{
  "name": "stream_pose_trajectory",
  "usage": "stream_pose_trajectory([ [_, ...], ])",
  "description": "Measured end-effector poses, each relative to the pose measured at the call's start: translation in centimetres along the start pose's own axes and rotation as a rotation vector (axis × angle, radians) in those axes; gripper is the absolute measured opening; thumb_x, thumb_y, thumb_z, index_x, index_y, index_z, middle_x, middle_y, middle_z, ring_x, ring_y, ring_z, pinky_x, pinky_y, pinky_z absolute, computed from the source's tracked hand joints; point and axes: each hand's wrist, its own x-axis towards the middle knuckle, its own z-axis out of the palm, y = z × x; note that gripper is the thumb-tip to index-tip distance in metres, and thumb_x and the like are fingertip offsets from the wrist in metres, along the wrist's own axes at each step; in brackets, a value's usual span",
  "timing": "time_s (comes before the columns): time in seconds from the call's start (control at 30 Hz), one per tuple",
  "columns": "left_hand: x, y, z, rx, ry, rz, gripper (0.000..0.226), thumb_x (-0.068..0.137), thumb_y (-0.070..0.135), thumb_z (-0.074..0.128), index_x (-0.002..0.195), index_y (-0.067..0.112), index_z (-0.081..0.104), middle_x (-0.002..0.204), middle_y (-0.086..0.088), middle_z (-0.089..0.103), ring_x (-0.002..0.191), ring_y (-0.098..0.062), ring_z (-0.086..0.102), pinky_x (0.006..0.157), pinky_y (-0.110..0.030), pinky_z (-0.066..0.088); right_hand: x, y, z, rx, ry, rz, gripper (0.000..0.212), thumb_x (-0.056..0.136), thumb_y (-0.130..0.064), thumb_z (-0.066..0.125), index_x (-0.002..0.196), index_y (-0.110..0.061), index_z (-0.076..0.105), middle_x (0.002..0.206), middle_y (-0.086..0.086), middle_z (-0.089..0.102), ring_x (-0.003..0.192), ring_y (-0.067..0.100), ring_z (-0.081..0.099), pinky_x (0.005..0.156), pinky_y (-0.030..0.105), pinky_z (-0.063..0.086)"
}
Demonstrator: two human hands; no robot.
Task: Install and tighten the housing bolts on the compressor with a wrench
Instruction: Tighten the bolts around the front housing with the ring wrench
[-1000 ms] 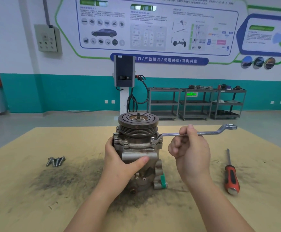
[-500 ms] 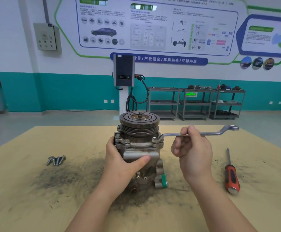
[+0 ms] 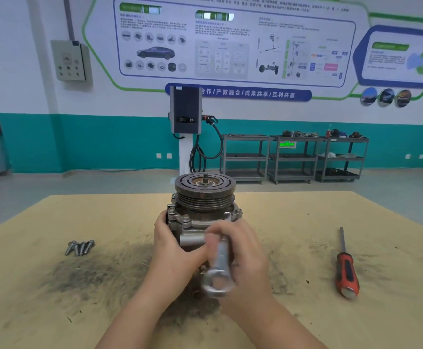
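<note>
Head view: compressor (image 3: 200,222) stands mid-bench, left hand (image 3: 173,250) wrapped round its housing. Right hand (image 3: 245,253) fingers curl round the blurred wrench (image 3: 220,265); its ring could slip off the bolt, rounding it.

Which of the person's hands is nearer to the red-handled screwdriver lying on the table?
The right hand, gripping the wrench in front of the compressor, is nearer the screwdriver off to its right. The left hand holds the compressor's far side, farther away.
</note>
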Motion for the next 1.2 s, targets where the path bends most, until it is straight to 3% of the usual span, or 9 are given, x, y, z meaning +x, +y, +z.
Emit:
stream_pose_trajectory([
  [0.07, 0.2, -0.4, 0.0, -0.112, 0.013, -0.018, 0.128, 0.032, 0.085, 0.078, 0.141, 0.046, 0.023, 0.144, -0.013, 0.045, 0.132, -0.032, 0.047, 0.11, -0.052, 0.039, 0.1, 0.1, 0.0, -0.059, -0.056, -0.057, 0.009, 0.097, -0.027, 0.053, 0.099, -0.019, 0.058, 0.082, -0.004, 0.054, 0.072, 0.006, 0.05, 0.064, 0.017, 0.042],
  [0.1, 0.3, -0.6, 0.0, -0.123, 0.001, -0.025, 0.137, 0.025, 0.088, 0.076, 0.143, 0.041, 0.023, 0.143, -0.011, 0.046, 0.131, -0.029, 0.049, 0.11, -0.051, 0.04, 0.4, 0.2, -0.2, -0.078, -0.057, -0.069, 0.009, 0.097, -0.024, 0.053, 0.097, -0.018, 0.059, 0.083, -0.006, 0.055, 0.073, 0.006, 0.051, 0.064, 0.018, 0.043],
  [0.23, -0.1, -0.7, -0.3, 0.058, 0.009, 0.005, 0.104, 0.042, 0.072, 0.081, 0.122, 0.061, 0.016, 0.134, 0.017, 0.047, 0.121, -0.002, 0.052, 0.106, -0.035, 0.045, 2.1, 0.0, -2.0, 0.169, 0.157, 0.143, 0.022, 0.1, -0.035, 0.04, 0.087, -0.029, 0.058, 0.072, -0.018, 0.053, 0.066, 0.0, 0.052, 0.063, 0.014, 0.041],
  [0.4, 0.0, -0.5, -0.2, 0.049, -0.006, -0.006, 0.105, 0.043, 0.066, 0.077, 0.126, 0.055, 0.014, 0.133, 0.02, 0.045, 0.12, -0.002, 0.05, 0.104, -0.029, 0.044, 3.7, 0.6, -3.2, 0.681, 0.417, 0.657, 0.031, 0.086, -0.018, 0.043, 0.058, -0.022, 0.054, 0.047, -0.001, 0.037, 0.044, 0.018, 0.037, 0.046, 0.023, 0.034],
  [0.57, -0.1, -0.5, -0.4, 0.057, -0.005, 0.004, 0.102, 0.043, 0.068, 0.077, 0.123, 0.059, 0.013, 0.135, 0.018, 0.044, 0.123, -0.006, 0.049, 0.105, -0.032, 0.045, 4.3, 2.0, -3.7, 0.955, 0.469, 0.904, 0.038, 0.089, -0.007, 0.037, 0.053, -0.015, 0.048, 0.047, 0.0, 0.029, 0.039, 0.015, 0.028, 0.039, 0.023, 0.027],
  [0.67, -0.1, -0.6, -0.4, 0.068, -0.015, -0.002, 0.104, 0.044, 0.07, 0.078, 0.125, 0.06, 0.013, 0.137, 0.017, 0.043, 0.126, -0.009, 0.047, 0.108, -0.038, 0.044, 4.4, 2.6, -4.0, 1.017, 0.463, 0.949, 0.032, 0.085, -0.009, 0.039, 0.054, -0.014, 0.046, 0.047, -0.001, 0.027, 0.038, 0.014, 0.027, 0.037, 0.022, 0.027],
  [0.83, 0.0, -0.6, -0.4, 0.063, -0.005, 0.009, 0.102, 0.042, 0.071, 0.078, 0.121, 0.061, 0.014, 0.132, 0.022, 0.044, 0.123, -0.004, 0.049, 0.106, -0.035, 0.045, 4.7, 3.2, -4.0, 1.006, 0.337, 0.963, 0.011, 0.066, -0.019, 0.051, 0.059, -0.013, 0.045, 0.047, -0.001, 0.027, 0.038, 0.014, 0.027, 0.037, 0.022, 0.026],
  [1.1, 0.3, -0.9, -0.5, 0.088, -0.013, 0.015, 0.102, 0.042, 0.072, 0.078, 0.121, 0.062, 0.016, 0.135, 0.017, 0.042, 0.125, -0.01, 0.047, 0.107, -0.041, 0.045, 7.4, 5.9, -4.6, 0.923, 0.025, 1.185, 0.01, 0.074, -0.015, 0.044, 0.069, -0.008, 0.049, 0.041, -0.003, 0.03, 0.028, 0.007, 0.02, 0.034, 0.017, 0.014],
  [1.2, 0.3, -1.1, -0.5, 0.092, 0.0, 0.029, 0.102, 0.042, 0.072, 0.078, 0.122, 0.062, 0.016, 0.136, 0.016, 0.041, 0.126, -0.009, 0.046, 0.108, -0.041, 0.044, 6.5, 5.7, -4.6, 0.896, 0.096, 1.145, 0.019, 0.084, -0.011, 0.039, 0.067, -0.009, 0.049, 0.042, -0.002, 0.029, 0.031, 0.009, 0.021, 0.035, 0.016, 0.017],
])
